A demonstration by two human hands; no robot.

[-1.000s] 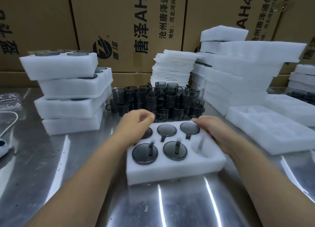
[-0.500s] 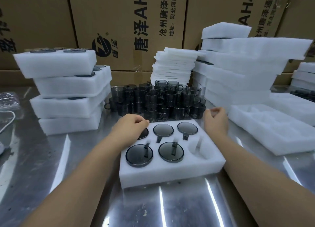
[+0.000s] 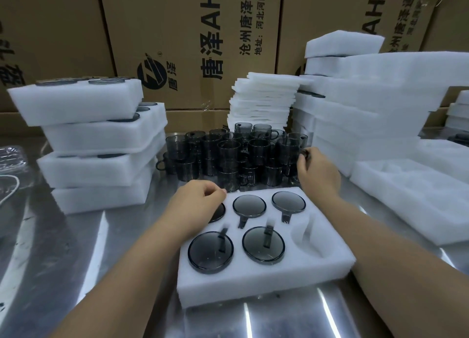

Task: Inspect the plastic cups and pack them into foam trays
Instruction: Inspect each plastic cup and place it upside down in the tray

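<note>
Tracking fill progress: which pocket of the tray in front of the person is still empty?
The near-right pocket of the foam tray; the other five hold dark cups.

A metal table fills the near ground, scuffed and shiny, with bright streaks of reflected light running along it. At the far side, brown cardboard boxes stand stacked like a wall, printed with black characters and a round logo. A white cable lies at the left edge.
</note>
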